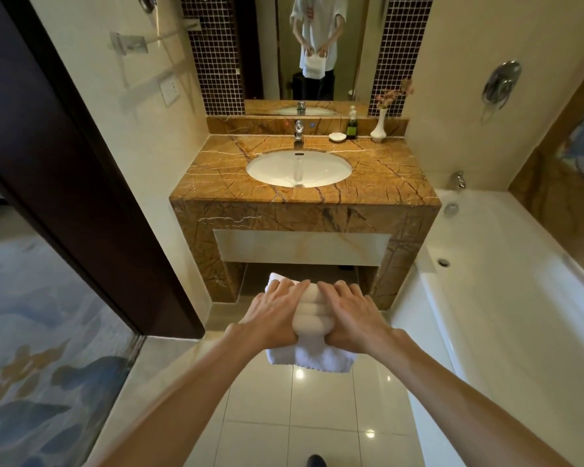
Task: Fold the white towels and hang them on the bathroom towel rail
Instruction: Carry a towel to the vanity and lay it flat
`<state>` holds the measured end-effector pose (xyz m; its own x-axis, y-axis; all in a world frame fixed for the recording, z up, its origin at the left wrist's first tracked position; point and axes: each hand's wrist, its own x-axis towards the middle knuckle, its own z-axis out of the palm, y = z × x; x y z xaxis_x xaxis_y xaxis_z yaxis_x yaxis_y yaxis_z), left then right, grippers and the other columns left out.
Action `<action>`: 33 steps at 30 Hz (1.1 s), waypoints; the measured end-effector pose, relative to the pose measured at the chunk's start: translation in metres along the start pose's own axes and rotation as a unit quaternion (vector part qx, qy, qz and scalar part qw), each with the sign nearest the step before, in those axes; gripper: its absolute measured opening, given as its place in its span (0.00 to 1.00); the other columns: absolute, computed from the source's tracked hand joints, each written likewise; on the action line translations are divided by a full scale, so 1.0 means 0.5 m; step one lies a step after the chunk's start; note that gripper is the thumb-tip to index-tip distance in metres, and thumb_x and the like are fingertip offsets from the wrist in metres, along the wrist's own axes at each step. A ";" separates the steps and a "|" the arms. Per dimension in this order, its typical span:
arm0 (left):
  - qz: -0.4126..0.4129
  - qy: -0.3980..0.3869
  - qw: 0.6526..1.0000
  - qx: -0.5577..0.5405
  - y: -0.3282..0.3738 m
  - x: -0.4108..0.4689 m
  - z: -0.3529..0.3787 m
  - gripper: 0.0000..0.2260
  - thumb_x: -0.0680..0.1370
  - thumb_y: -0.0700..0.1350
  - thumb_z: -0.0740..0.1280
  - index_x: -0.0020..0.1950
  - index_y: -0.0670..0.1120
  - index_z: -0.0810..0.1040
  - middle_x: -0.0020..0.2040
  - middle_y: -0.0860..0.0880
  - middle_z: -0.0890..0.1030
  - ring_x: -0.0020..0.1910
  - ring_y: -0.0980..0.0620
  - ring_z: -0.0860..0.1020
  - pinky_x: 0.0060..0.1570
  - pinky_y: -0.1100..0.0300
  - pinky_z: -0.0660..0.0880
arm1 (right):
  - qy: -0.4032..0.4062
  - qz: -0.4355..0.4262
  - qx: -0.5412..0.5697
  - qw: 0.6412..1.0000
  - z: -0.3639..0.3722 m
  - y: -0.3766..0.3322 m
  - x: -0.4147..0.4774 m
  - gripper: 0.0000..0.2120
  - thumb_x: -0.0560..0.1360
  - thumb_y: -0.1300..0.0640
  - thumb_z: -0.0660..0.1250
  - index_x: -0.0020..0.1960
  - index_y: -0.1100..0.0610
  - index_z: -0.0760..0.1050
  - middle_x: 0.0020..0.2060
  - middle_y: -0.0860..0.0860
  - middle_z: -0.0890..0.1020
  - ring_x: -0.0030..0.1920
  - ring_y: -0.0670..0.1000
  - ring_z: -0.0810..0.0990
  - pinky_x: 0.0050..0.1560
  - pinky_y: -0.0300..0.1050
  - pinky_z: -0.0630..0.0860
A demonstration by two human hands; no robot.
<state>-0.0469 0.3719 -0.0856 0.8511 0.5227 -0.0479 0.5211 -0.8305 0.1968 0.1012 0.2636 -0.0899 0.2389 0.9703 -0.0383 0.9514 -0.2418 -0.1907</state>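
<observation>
I hold a folded stack of white towels (312, 320) in the air in front of the vanity, at about waist height. My left hand (273, 315) grips its left side and my right hand (346, 315) grips its right side, fingers laid over the top. One towel end hangs down below my hands. A glass and chrome towel rail (132, 45) is fixed to the left wall, high up beside the mirror, with nothing hanging on it.
A brown marble vanity (304, 210) with a white sink (299, 168) stands ahead. On it are a soap dish (337, 137), a bottle (352, 124) and a vase (379, 128). A bathtub (506, 264) runs along the right. A dark door frame (81, 183) is on the left.
</observation>
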 end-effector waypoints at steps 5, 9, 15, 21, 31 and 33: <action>0.000 -0.003 1.000 0.007 -0.008 0.098 -0.008 0.43 0.67 0.54 0.71 0.76 0.52 0.50 0.66 0.49 0.64 0.63 0.47 0.64 0.55 0.51 0.71 | 0.003 -0.010 0.007 1.000 -0.014 0.065 0.075 0.43 0.64 0.44 0.73 0.72 0.49 0.54 0.61 0.52 0.67 0.56 0.54 0.68 0.55 0.52 0.73; -0.003 -0.004 1.000 0.014 -0.007 0.164 -0.016 0.43 0.67 0.52 0.70 0.76 0.51 0.50 0.66 0.49 0.64 0.63 0.47 0.64 0.55 0.51 0.71 | 0.006 -0.012 0.012 1.000 -0.026 0.111 0.122 0.43 0.63 0.45 0.72 0.72 0.49 0.54 0.60 0.51 0.67 0.55 0.54 0.68 0.54 0.52 0.73; -0.005 -0.006 1.000 0.017 -0.016 0.256 -0.029 0.42 0.66 0.51 0.69 0.75 0.51 0.51 0.66 0.50 0.64 0.64 0.47 0.64 0.54 0.51 0.72 | 0.004 -0.008 0.023 1.000 -0.046 0.160 0.192 0.39 0.63 0.46 0.72 0.69 0.49 0.56 0.58 0.51 0.69 0.55 0.56 0.69 0.52 0.54 0.73; 0.014 -0.007 1.000 0.023 -0.045 0.372 -0.031 0.44 0.66 0.53 0.70 0.75 0.51 0.50 0.66 0.49 0.64 0.63 0.46 0.64 0.53 0.51 0.72 | 0.013 -0.007 0.018 1.000 -0.055 0.221 0.284 0.40 0.64 0.45 0.72 0.69 0.50 0.57 0.57 0.51 0.69 0.53 0.55 0.69 0.48 0.51 0.71; 0.042 -0.010 0.999 0.013 -0.111 0.599 -0.054 0.44 0.67 0.54 0.71 0.76 0.51 0.50 0.65 0.49 0.64 0.63 0.46 0.64 0.54 0.49 0.71 | -0.001 0.026 0.002 1.000 -0.088 0.314 0.480 0.42 0.66 0.44 0.71 0.73 0.52 0.54 0.60 0.54 0.67 0.57 0.57 0.68 0.53 0.56 0.73; 0.047 -0.013 0.999 0.015 -0.116 0.644 -0.064 0.44 0.67 0.54 0.71 0.76 0.51 0.49 0.66 0.49 0.64 0.63 0.46 0.63 0.56 0.49 0.71 | 0.003 0.035 0.002 0.999 -0.097 0.336 0.512 0.42 0.66 0.44 0.71 0.73 0.52 0.54 0.60 0.53 0.68 0.56 0.57 0.68 0.52 0.55 0.73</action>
<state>0.1948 0.5944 -0.0809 0.8973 0.4379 -0.0563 0.4408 -0.8811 0.1716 0.3314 0.4708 -0.0843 0.3059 0.9509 -0.0467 0.9314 -0.3091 -0.1923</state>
